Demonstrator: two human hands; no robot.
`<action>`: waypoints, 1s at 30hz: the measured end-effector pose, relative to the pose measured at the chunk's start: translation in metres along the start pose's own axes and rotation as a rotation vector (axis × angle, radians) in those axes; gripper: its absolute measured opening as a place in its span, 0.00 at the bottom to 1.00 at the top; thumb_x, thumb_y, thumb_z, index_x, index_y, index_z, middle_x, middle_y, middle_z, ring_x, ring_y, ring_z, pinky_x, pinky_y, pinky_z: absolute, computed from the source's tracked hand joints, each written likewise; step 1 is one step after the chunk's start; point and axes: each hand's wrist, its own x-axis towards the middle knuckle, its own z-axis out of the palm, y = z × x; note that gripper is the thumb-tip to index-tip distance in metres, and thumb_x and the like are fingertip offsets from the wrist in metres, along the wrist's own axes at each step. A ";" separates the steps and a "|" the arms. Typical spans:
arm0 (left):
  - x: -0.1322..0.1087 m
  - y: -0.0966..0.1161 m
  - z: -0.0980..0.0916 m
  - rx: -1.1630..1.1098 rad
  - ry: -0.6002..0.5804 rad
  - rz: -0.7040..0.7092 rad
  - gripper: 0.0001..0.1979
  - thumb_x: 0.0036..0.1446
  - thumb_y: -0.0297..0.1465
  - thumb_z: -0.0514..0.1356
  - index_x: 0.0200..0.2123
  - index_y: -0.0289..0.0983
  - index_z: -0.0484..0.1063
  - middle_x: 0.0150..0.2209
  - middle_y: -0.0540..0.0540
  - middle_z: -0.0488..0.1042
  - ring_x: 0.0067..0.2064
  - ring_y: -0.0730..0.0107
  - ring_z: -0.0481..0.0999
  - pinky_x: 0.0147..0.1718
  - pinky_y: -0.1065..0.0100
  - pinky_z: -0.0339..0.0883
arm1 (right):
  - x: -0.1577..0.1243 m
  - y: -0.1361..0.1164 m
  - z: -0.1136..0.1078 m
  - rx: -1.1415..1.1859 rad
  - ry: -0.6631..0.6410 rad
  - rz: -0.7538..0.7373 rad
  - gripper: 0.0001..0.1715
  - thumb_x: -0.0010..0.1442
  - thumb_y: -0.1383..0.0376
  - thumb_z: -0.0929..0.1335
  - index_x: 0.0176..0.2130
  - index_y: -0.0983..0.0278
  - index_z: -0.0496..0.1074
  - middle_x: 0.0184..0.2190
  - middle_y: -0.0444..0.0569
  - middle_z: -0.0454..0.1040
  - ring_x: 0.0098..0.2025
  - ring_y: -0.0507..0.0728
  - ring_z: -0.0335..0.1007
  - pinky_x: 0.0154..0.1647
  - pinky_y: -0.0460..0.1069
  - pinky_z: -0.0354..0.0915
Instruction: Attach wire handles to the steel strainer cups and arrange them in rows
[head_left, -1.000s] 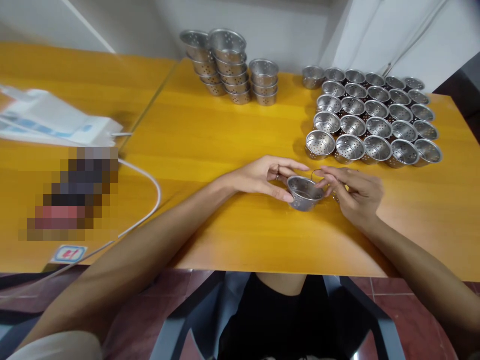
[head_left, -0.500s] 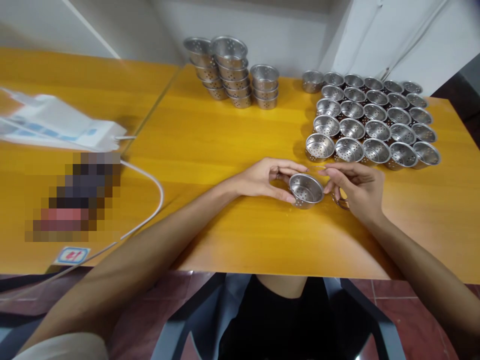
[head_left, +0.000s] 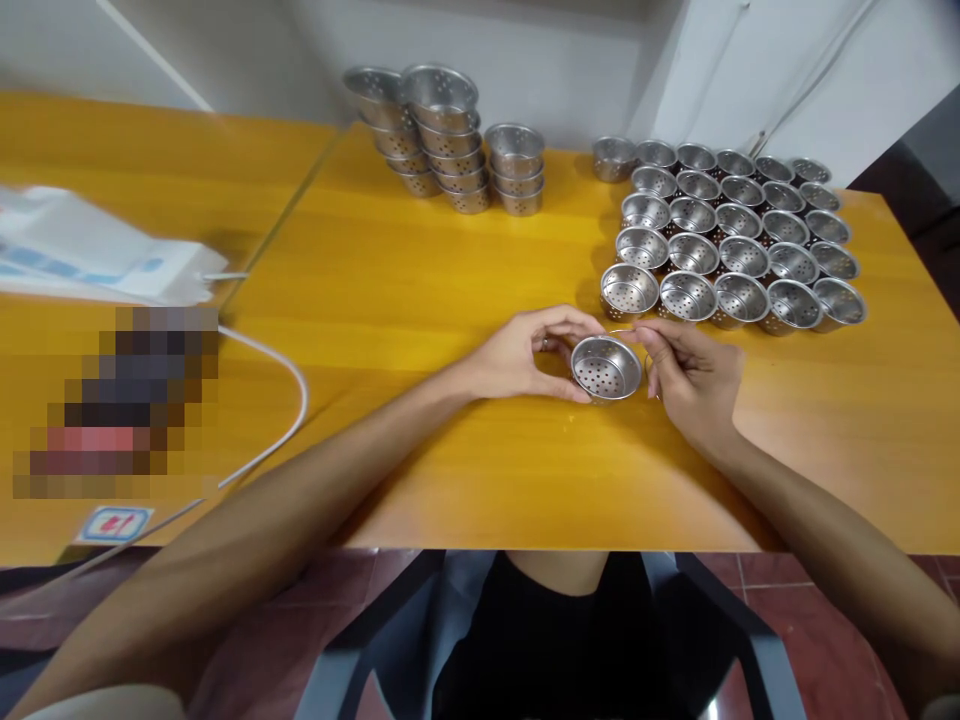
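My left hand (head_left: 517, 358) curls its thumb and fingers around the left side of a small perforated metal basket (head_left: 606, 372). The basket is tilted, so its round mouth and the holes in its floor face me. To its right, my right hand (head_left: 694, 385) pinches a thin curved wire (head_left: 621, 332). The wire runs along the basket's far rim, and another loop of it shows below the fingers. Whether the wire is hooked into the basket cannot be made out.
Rows of similar baskets (head_left: 742, 255) fill the table's back right. Stacked baskets (head_left: 454, 140) stand by the wall. At left lie a white power strip (head_left: 112, 255), a white cable (head_left: 300, 385), a blurred-out object (head_left: 135, 390) and a small card (head_left: 116, 523).
The basket has tipped further toward me, showing more of its floor. My right hand has brought the wire up against the far rim. The whole view has shifted slightly.
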 end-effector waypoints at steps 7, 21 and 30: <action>0.001 -0.002 0.001 -0.008 0.004 0.000 0.38 0.47 0.38 0.88 0.59 0.39 0.80 0.57 0.39 0.87 0.58 0.52 0.88 0.61 0.54 0.80 | 0.000 0.002 0.006 -0.024 0.014 -0.014 0.14 0.80 0.51 0.73 0.49 0.54 0.88 0.32 0.44 0.88 0.17 0.53 0.71 0.20 0.52 0.69; 0.003 -0.007 -0.001 -0.057 -0.022 -0.015 0.38 0.47 0.38 0.89 0.52 0.40 0.71 0.49 0.44 0.88 0.49 0.60 0.88 0.54 0.61 0.78 | 0.002 -0.002 0.002 -0.113 0.001 -0.090 0.17 0.81 0.52 0.72 0.47 0.56 0.90 0.18 0.38 0.75 0.17 0.53 0.70 0.23 0.50 0.66; 0.001 -0.003 0.000 -0.001 -0.009 0.045 0.28 0.50 0.36 0.88 0.47 0.37 0.78 0.45 0.45 0.87 0.46 0.64 0.87 0.51 0.63 0.80 | 0.002 0.004 0.005 -0.211 0.050 -0.171 0.17 0.82 0.54 0.72 0.47 0.57 0.91 0.17 0.39 0.74 0.17 0.51 0.69 0.22 0.49 0.62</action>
